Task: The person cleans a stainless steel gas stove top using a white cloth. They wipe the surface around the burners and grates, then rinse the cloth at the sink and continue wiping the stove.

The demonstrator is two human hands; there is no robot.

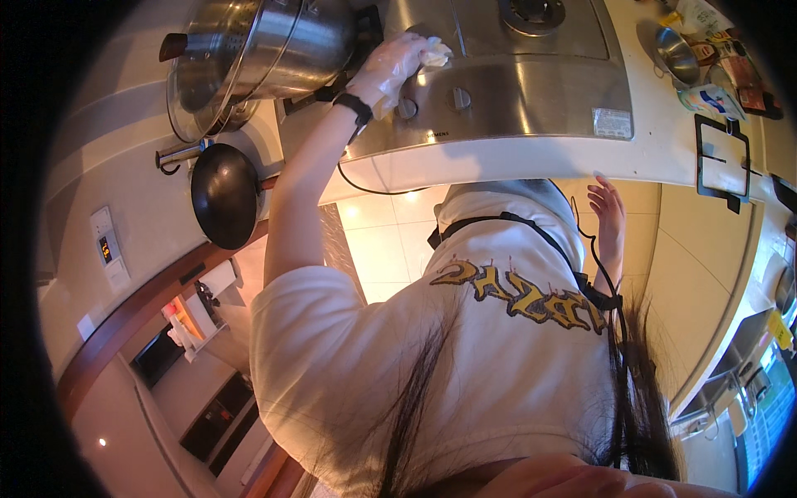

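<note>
My left hand [398, 59], in a clear plastic glove with a black band at the wrist, grips a crumpled white cloth or paper wipe [437, 53] against the stainless steel gas cooktop [560, 81]. The hand is left of a burner [532, 14] and just above two control knobs [461, 98]. A large steel steamer pot [311, 43] stands left of the glove. My right hand [607, 199] is bare and hangs beside my body, just below the counter's front edge, fingers somewhat apart and holding nothing.
A black pan [225, 196] and a glass lid [187, 106] are at the left. On the right counter are a steel bowl [677, 57], several food packets [710, 99] and a black-framed stand [722, 159]. A black cable [373, 191] hangs along the counter's front edge.
</note>
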